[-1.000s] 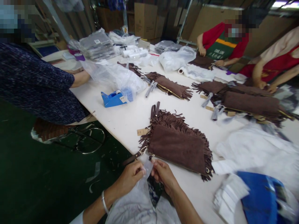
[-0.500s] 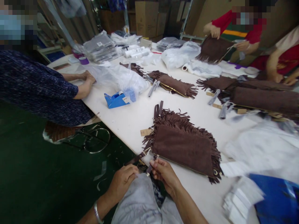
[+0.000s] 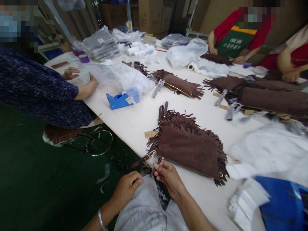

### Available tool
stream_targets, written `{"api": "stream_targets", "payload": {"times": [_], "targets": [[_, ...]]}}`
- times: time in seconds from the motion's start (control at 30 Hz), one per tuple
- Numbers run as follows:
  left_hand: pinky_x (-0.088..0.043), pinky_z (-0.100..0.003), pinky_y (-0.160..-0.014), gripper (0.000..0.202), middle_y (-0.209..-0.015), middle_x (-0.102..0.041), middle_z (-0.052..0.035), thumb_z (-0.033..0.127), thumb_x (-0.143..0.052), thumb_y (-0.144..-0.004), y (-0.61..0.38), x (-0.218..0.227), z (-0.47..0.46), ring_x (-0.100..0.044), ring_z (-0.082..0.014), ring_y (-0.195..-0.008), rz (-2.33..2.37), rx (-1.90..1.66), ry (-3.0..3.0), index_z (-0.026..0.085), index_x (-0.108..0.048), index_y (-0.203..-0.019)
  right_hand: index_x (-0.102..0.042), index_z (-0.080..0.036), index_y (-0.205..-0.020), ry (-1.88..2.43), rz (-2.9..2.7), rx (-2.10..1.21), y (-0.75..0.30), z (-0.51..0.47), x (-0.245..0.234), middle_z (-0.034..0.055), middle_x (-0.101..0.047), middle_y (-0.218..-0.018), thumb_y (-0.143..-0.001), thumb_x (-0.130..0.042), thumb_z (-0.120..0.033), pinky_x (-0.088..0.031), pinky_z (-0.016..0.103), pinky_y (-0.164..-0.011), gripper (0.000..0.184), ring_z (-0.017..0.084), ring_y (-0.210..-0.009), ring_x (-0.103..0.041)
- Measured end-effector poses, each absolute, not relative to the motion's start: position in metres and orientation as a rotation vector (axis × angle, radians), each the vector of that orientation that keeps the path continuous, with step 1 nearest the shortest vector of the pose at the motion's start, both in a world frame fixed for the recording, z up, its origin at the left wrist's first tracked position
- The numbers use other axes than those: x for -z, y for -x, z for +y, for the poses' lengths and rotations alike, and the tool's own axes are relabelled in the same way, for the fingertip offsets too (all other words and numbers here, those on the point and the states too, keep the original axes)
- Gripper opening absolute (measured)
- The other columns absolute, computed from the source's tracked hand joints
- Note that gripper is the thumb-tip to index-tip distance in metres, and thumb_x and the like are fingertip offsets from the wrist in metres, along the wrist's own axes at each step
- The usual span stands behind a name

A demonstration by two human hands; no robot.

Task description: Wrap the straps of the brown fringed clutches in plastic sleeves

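Note:
A dark brown fringed suede clutch bag [image 3: 187, 149] lies flat in front of me at the table's edge. My right hand [image 3: 167, 178] pinches a short brown strap [image 3: 153, 170] hanging off the bag's near corner. Left of it, my left hand [image 3: 127, 191] is closed, thumb against fingers, over my light grey apron [image 3: 144, 205]; whether anything is between the fingers is hidden. Another brown strap [image 3: 141, 161] with gold hardware sticks out past the table edge, apart from both hands. A tan paper tag [image 3: 150, 134] and a wrist loop [image 3: 163, 112] lie at the bag's left end.
Beyond the bag are a blue tape dispenser [image 3: 121, 100], plastic bags [image 3: 125, 77] and another fringed bag [image 3: 179, 84]. More brown bags [image 3: 274, 98] pile up on the right, near a blue bin [image 3: 281, 199] and white packets [image 3: 249, 199]. Co-workers stand left and across the table.
The co-worker in red has lowered a brown bag onto the table. At the left, another co-worker's hands have moved apart on the plastic. My hands have barely shifted.

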State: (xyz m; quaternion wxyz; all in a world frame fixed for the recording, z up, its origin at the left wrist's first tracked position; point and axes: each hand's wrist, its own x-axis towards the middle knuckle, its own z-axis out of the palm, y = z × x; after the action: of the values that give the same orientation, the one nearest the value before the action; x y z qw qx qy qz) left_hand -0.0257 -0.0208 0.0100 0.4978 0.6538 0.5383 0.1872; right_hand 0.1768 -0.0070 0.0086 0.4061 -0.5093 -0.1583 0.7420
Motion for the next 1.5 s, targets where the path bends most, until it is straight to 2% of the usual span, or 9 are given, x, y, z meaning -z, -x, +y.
{"api": "stream_targets", "payload": {"times": [0.27, 0.37, 0.6, 0.73, 0.83, 0.93, 1.07, 1.33, 1.5], "targets": [[-0.033, -0.025, -0.059, 0.024, -0.064, -0.056, 0.0007, 0.037, -0.061, -0.08, 0.017, -0.002, -0.024, -0.049, -0.0153, -0.062, 1.321, -0.496, -1.215, 0.015, -0.062, -0.069, -0.048, -0.016, -0.066, 1.345, -0.464, -1.809, -0.177, -0.006, -0.009, -0.0032, -0.056, -0.061, -0.066, -0.079, -0.042, -0.021, 0.014, -0.039, 0.04, 0.002, -0.045, -0.039], [-0.034, -0.024, -0.059, 0.03, -0.062, -0.057, 0.0, 0.043, -0.067, -0.074, 0.008, 0.0, -0.026, -0.049, -0.0147, -0.06, 1.274, -0.558, -0.96, 0.014, -0.062, -0.069, -0.047, -0.017, -0.065, 1.384, -0.491, -1.816, -0.179, -0.006, -0.009, -0.0039, -0.055, -0.06, -0.065, -0.078, -0.043, -0.018, 0.015, -0.038, 0.04, 0.002, -0.043, -0.034], [-0.038, -0.026, -0.058, 0.046, -0.074, -0.067, -0.0097, 0.054, -0.068, -0.073, -0.024, -0.009, -0.029, -0.056, -0.0176, -0.062, 1.16, -0.586, -0.576, 0.01, -0.069, -0.087, -0.05, -0.019, -0.067, 1.457, -0.577, -1.805, -0.182, -0.006, -0.005, -0.0093, -0.042, -0.04, -0.066, -0.074, -0.049, -0.02, 0.016, -0.036, 0.038, 0.004, -0.034, -0.03], [-0.042, -0.026, -0.063, 0.041, -0.077, -0.068, -0.01, 0.051, -0.069, -0.075, -0.038, -0.011, -0.03, -0.058, -0.0176, -0.066, 1.09, -0.641, -0.53, 0.011, -0.069, -0.085, -0.053, -0.018, -0.069, 1.471, -0.606, -1.799, -0.182, -0.007, -0.005, -0.009, -0.042, -0.038, -0.066, -0.071, -0.055, -0.023, 0.017, -0.035, 0.041, 0.005, -0.032, -0.031], [-0.043, -0.026, -0.064, 0.042, -0.075, -0.067, -0.0096, 0.052, -0.072, -0.071, -0.045, -0.011, -0.027, -0.058, -0.0178, -0.066, 1.118, -0.667, -0.505, 0.011, -0.069, -0.08, -0.057, -0.018, -0.079, 1.505, -0.681, -1.754, -0.187, -0.012, -0.005, -0.0079, -0.044, -0.037, -0.076, -0.058, -0.063, -0.026, 0.018, -0.036, 0.045, 0.007, -0.032, -0.036], [-0.044, -0.026, -0.062, 0.045, -0.072, -0.066, -0.0082, 0.055, -0.073, -0.068, -0.048, -0.01, -0.023, -0.058, -0.0182, -0.065, 1.193, -0.687, -0.494, 0.012, -0.068, -0.081, -0.059, -0.019, -0.087, 1.638, -0.835, -1.546, -0.195, -0.023, -0.006, -0.0052, -0.052, -0.045, -0.082, -0.05, -0.063, -0.028, 0.019, -0.036, 0.045, 0.008, -0.034, -0.041], [-0.044, -0.026, -0.063, 0.047, -0.071, -0.064, -0.0059, 0.055, -0.074, -0.065, -0.051, -0.006, -0.018, -0.059, -0.0189, -0.067, 1.24, -0.697, -0.52, 0.012, -0.068, -0.083, -0.059, -0.02, -0.081, 1.738, -1.047, -1.396, -0.201, -0.039, -0.003, 0.0009, -0.066, -0.067, -0.085, -0.052, -0.053, -0.031, 0.021, -0.039, 0.034, 0.009, -0.039, -0.046], [-0.042, -0.026, -0.06, 0.047, -0.071, -0.062, -0.0058, 0.056, -0.071, -0.066, -0.058, 0.003, -0.009, -0.056, -0.0188, -0.067, 1.313, -0.717, -0.64, 0.011, -0.067, -0.077, -0.057, -0.02, -0.066, 1.76, -0.987, -1.409, -0.197, -0.03, 0.017, -0.001, -0.06, -0.054, -0.081, -0.055, -0.049, -0.035, 0.023, -0.049, 0.032, 0.013, -0.048, -0.05], [-0.036, -0.023, -0.054, 0.039, -0.064, -0.057, -0.0019, 0.051, -0.062, -0.075, -0.06, 0.007, 0.004, -0.048, -0.0144, -0.059, 1.393, -0.726, -0.823, 0.011, -0.067, -0.077, -0.057, -0.02, -0.062, 1.737, -0.861, -1.377, -0.196, -0.018, 0.02, -0.0011, -0.058, -0.051, -0.074, -0.06, -0.051, -0.034, 0.024, -0.048, 0.033, 0.013, -0.046, -0.047]]}}
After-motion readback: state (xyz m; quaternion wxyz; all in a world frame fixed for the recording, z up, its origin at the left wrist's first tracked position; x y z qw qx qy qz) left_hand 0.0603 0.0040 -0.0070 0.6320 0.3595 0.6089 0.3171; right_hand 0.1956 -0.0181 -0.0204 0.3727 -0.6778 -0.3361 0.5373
